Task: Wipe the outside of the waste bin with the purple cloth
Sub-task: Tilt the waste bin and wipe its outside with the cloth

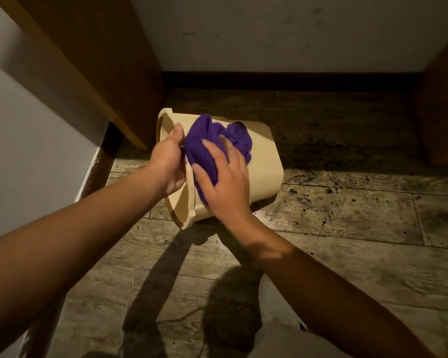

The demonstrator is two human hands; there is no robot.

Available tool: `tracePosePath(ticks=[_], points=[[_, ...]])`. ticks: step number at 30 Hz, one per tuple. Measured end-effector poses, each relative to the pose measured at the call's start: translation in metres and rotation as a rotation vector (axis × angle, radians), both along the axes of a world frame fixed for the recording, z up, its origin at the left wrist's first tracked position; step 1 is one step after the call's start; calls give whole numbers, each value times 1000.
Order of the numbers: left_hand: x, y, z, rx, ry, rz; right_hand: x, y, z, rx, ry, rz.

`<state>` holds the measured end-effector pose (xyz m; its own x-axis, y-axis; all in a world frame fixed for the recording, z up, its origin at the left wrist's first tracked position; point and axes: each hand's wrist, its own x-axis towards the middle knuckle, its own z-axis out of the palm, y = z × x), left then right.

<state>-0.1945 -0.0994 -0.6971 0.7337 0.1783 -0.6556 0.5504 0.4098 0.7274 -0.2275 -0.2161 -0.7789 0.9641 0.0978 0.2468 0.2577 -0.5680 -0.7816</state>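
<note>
A cream plastic waste bin (263, 161) lies on its side on the floor, its open mouth turned to the left and toward me. My left hand (169, 161) grips the bin's rim at the upper edge of the mouth. A bunched purple cloth (207, 143) lies over the bin's upturned side wall. My right hand (226, 182) is spread flat on the cloth, pressing it against the bin. Part of the cloth is hidden under that hand.
A wooden furniture panel (101, 63) stands close to the left of the bin, and another brown panel (440, 117) stands at the right. A white wall with a dark skirting (290, 81) runs behind. The plank floor (347, 215) is speckled with dark dirt.
</note>
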Motion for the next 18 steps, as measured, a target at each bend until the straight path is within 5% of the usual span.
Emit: tracePosePath(ticks=[5, 14, 18], points=[[-3, 16, -2, 179, 30, -72, 11, -40, -39, -108, 119, -147], [-2, -9, 6, 10, -134, -163, 55, -109, -42, 102, 317, -461], [-13, -22, -2, 183, -194, -522, 31, -78, -10, 275, 191, -372]])
